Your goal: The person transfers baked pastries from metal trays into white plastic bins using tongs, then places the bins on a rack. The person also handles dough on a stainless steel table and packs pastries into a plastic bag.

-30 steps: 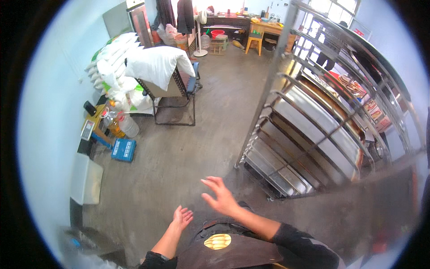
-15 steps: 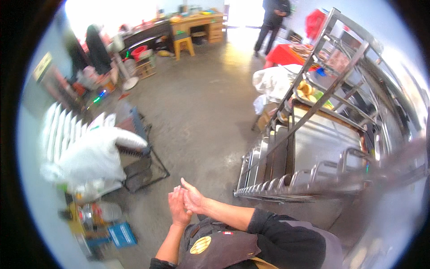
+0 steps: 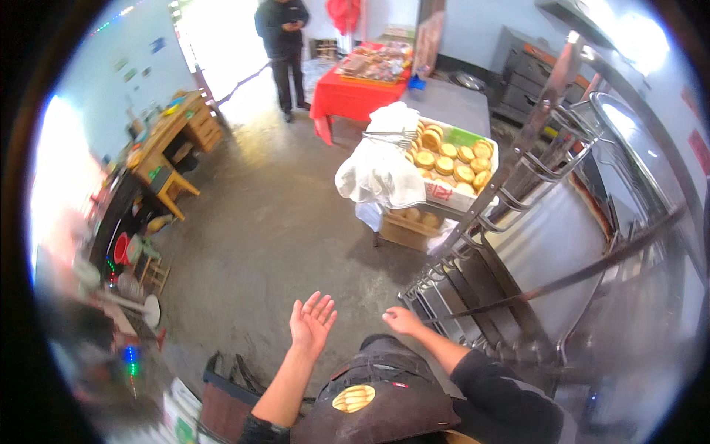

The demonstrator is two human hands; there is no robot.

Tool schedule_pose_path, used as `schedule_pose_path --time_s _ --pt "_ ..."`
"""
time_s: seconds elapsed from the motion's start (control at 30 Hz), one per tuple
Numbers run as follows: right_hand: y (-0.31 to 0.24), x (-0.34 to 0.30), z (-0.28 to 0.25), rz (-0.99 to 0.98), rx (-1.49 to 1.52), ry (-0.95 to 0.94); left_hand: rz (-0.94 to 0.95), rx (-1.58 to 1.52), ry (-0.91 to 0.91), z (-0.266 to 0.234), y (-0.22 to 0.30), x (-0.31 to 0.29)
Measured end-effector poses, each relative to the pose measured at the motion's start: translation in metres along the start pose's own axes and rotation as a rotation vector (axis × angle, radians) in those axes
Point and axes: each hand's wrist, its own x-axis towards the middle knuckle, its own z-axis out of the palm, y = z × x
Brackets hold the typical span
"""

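My left hand (image 3: 313, 322) is raised in front of my body, palm up, with its fingers spread and nothing in it. To its right and apart from it is my right hand (image 3: 403, 320), its fingers curled in and nothing seen in them. That hand is nearest to the lower corner of a metal tray rack (image 3: 510, 296). Below both hands is my dark apron (image 3: 370, 399), with a yellow oval patch on it.
Beyond the rack, a box (image 3: 444, 194) holds round golden pastries, partly under a white cloth (image 3: 384, 163). Farther off is a red-covered table (image 3: 347, 96) with packages. A person in dark clothes (image 3: 282, 44) stands by the doorway. At left are a wooden desk (image 3: 174, 133) and yellow stool (image 3: 177, 189).
My hands were pressed together and are now apart, the left one opened and the right one moved right. The view has turned right, bringing the pastry box and rack more into sight.
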Motion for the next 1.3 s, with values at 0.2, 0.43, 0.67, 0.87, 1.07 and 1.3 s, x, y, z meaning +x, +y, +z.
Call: schedule_pose_path --time_s 0.2,0.43,0.67,0.87,1.07,1.3 --pt "0.022 0.074 0.007 0.386 0.4 0.18 -0.216 0.241 0.006 0.03 0.099 0.2" --pt "-0.037 0.197 -0.034 0.453 0.45 0.349 -0.396 0.367 0.061 0.103 0.178 0.39" --pt "-0.13 0.285 -0.118 0.422 0.634 1.091 -0.424 0.678 -0.081 0.215 0.221 0.606" --pt "-0.161 0.334 -0.107 0.872 0.907 1.628 -0.316 1.085 -0.424 0.33 0.217 0.776" --pt "-0.216 0.388 -0.07 0.951 1.429 1.968 0.422 1.552 -1.119 0.463 0.188 0.877" --pt "-0.205 0.48 -0.143 0.926 1.408 2.039 0.355 1.697 -1.273 0.531 0.111 0.907"
